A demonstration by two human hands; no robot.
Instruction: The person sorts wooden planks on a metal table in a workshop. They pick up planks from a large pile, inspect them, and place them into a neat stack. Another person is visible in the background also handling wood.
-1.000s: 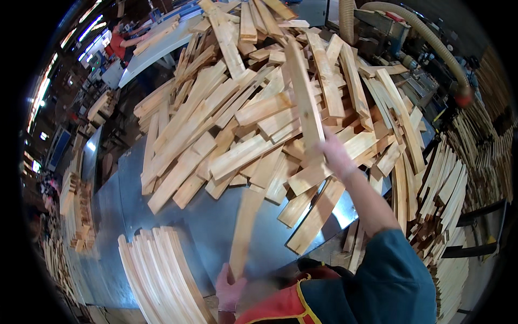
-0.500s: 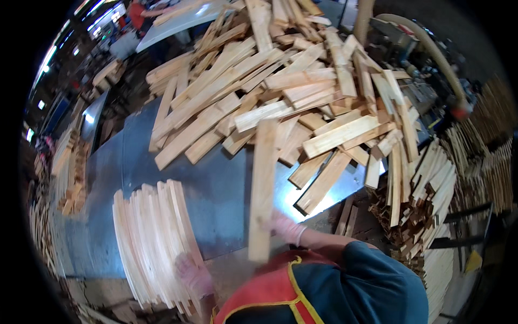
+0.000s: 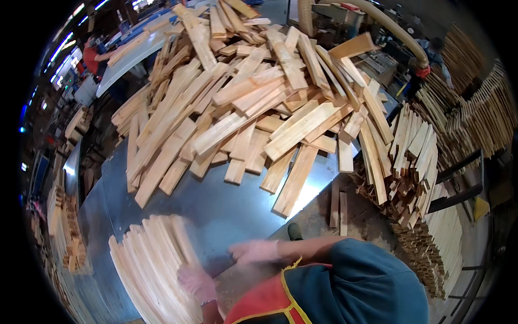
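A single wide fisheye view from the person's head, looking steeply down and forward across a grey metal tabletop (image 3: pixel 226 208). The person's own chest and arms sit close at the lower edge; a large pile of wooden slats (image 3: pixel 253 102) lies farther off, with straight edges curving toward the rim

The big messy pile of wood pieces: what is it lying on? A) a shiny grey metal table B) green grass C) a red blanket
A: the big pile of wood pieces lies on a shiny grey metal table, whose bare surface reflects light below the pile.
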